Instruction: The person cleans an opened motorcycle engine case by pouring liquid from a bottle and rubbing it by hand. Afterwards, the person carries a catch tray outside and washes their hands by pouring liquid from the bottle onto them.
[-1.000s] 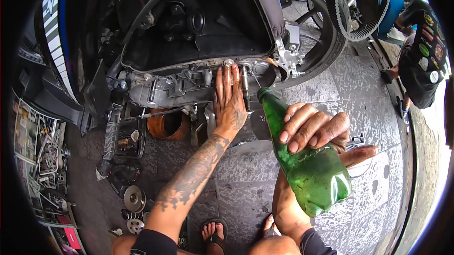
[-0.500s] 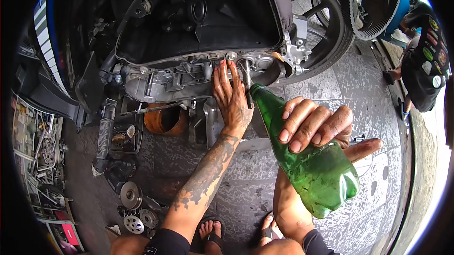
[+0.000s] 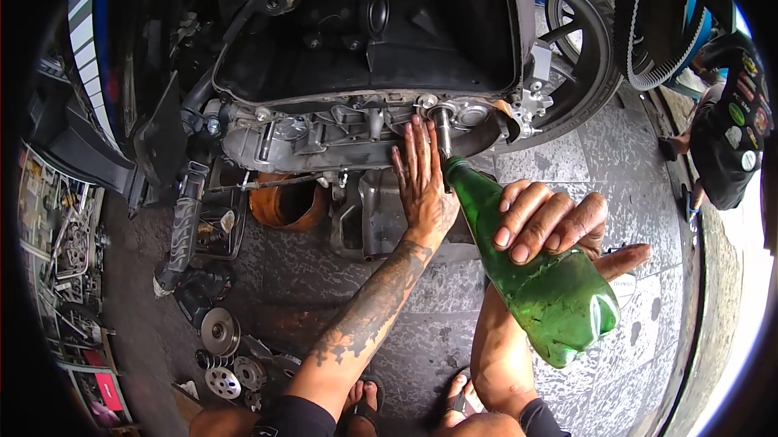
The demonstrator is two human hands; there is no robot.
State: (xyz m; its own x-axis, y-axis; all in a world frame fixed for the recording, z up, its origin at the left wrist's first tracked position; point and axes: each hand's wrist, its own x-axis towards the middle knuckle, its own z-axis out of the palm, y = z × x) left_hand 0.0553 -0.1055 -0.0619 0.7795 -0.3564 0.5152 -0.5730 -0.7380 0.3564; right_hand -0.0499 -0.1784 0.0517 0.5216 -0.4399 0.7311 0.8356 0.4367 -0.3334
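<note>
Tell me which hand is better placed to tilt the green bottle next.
Probably the right hand: it grips the green bottle, whose mouth is close to the metal shaft. The left hand lies outstretched at the engine casing, away from the bottle's body.

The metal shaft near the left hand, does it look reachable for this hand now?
Probably yes: the left hand has its fingers extended beside the metal shaft, with no visible obstacle between; only the green bottle crowds the shaft's lower end.

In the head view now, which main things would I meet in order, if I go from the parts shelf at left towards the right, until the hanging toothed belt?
Parts shelf → metal pulley disc → rust-orange hollow cylinder → left hand → green bottle → toothed belt.
</note>
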